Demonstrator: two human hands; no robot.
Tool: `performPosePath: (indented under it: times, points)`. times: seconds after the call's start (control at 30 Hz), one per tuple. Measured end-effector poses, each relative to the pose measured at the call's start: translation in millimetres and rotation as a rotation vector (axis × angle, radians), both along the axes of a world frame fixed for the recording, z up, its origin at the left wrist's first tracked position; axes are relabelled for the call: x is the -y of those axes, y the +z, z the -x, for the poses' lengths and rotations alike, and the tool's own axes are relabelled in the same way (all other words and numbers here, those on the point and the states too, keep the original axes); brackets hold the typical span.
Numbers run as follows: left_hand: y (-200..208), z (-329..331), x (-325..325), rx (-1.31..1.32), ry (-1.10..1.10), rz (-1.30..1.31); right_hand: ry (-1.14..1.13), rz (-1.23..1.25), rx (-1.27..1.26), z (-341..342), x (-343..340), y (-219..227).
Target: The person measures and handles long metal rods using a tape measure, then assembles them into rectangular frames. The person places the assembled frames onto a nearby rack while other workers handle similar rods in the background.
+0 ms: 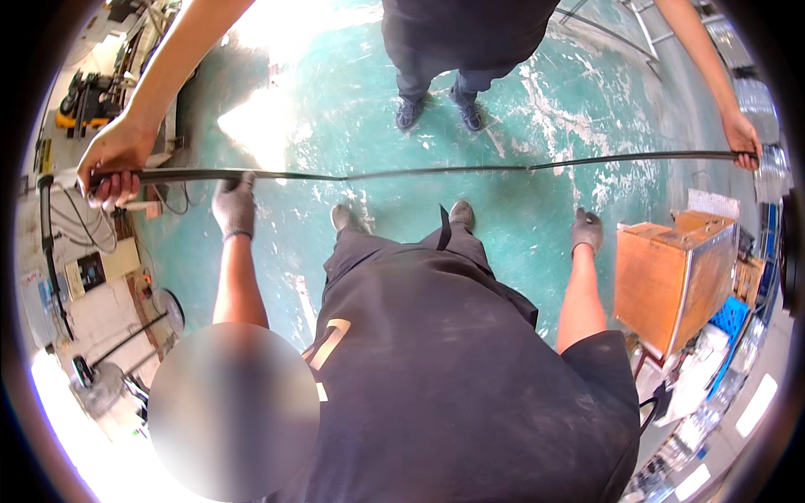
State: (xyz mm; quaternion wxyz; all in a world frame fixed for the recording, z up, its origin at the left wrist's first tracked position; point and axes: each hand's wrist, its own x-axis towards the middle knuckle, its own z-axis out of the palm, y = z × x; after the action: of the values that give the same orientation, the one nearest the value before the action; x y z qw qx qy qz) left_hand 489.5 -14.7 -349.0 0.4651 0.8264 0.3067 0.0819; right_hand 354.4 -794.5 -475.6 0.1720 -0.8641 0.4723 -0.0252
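A long, thin dark strip stretches across the view above the floor, bending slightly along its length. My left hand, in a grey glove, grips it near its left end. Off to the right, my right hand, also gloved, is held below the strip and apart from it. Its fingers are curled in, and whatever they may hold is hidden. A person facing me holds the strip's two ends, with one bare hand at the far left and the other bare hand at the far right.
The co-worker's shoes stand on the worn green floor across from me. A brown wooden box is beside my right arm, with a blue crate behind it. Tools and cables crowd the left side.
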Motion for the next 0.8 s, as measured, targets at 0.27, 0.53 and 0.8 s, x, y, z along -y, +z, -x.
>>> performPosePath:
  times: [0.27, 0.53, 0.8]
  points:
    - [-28, 34, -32, -0.241, -0.121, 0.211, -0.191, -0.7, 0.112, 97, -229, -36]
    - [-6, 76, -40, -0.377, -0.117, 0.776, 0.237, -0.567, 0.173, 54, -303, -17]
    - [35, 84, 50, -0.291, -0.524, 1.536, 0.981, -0.6, 0.449, 10, -484, 170]
